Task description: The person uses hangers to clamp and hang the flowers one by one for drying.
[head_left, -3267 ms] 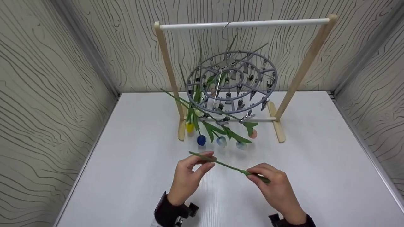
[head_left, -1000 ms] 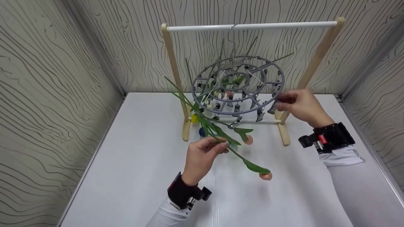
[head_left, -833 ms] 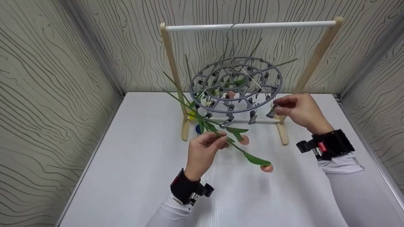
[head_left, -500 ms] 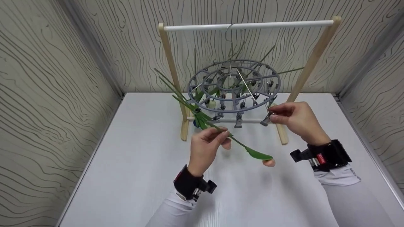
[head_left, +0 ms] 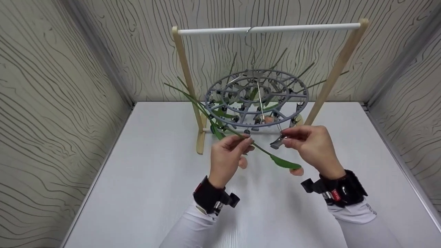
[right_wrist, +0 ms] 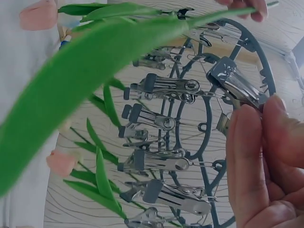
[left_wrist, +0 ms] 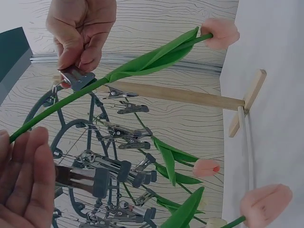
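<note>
My left hand (head_left: 225,156) pinches the green stem of an artificial peach tulip (head_left: 284,163), whose flower points right and slightly down. Thumb and fingers of my right hand (head_left: 311,146) pinch a grey-tipped metal clip (head_left: 277,142) on the round clip hanger (head_left: 253,73). In the left wrist view, that clip (left_wrist: 77,78) lies close beside the stem, below the leaf base of the tulip (left_wrist: 221,33). In the right wrist view the clip's padded end (right_wrist: 223,69) points away from my fingers, and the tulip's leaf (right_wrist: 95,71) crosses in front of the hanger.
Several tulips hang flower-down from other clips, among them a peach one (left_wrist: 206,167). Their stems rise through and around the hanger. A rack with wooden posts (head_left: 339,65) and a white top rod (head_left: 275,27) carries it above the white table (head_left: 155,193).
Both hands were on the tulip at first; my right hand then took a clip at the hanger's right. It has drawn the clip leftward and nearer, turning the hanger. The left hand has moved slightly forward.
</note>
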A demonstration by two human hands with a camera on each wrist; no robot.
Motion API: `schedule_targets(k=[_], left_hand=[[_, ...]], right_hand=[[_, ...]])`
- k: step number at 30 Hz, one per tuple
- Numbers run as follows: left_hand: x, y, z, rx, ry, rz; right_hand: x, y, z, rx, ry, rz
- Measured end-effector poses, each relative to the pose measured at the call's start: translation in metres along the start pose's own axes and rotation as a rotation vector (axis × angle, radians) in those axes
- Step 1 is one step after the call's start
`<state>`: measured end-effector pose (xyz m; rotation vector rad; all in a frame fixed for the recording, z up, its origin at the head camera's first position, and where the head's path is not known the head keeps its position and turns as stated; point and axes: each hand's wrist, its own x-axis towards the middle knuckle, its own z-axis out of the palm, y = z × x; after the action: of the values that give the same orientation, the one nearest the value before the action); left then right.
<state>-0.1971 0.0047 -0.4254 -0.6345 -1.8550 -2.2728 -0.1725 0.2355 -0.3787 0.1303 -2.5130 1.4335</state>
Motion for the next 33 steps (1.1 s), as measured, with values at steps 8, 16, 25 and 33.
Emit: schedule_targets(k=[8,16,25,33], left_hand=[[0.003,0.003,-0.001,-0.016,0.003,0.044],[0.005,0.007,-0.002,-0.007,0.014,0.067],[0.007,0.006,-0.004,0.015,0.006,0.046],[-0.003,-0.01,-0.015,0.103,0.042,-0.034]], right_hand=[[-0.008,-0.006,0.008,0.025,-0.007,-0.001],[-0.009,-0.007,0.01,0.024,-0.017,0.026],[-0.003,0.003,0.011,0.112,-0.073,0.016],[0.006,0.012,0.015,0.161,-0.147,0.036]])
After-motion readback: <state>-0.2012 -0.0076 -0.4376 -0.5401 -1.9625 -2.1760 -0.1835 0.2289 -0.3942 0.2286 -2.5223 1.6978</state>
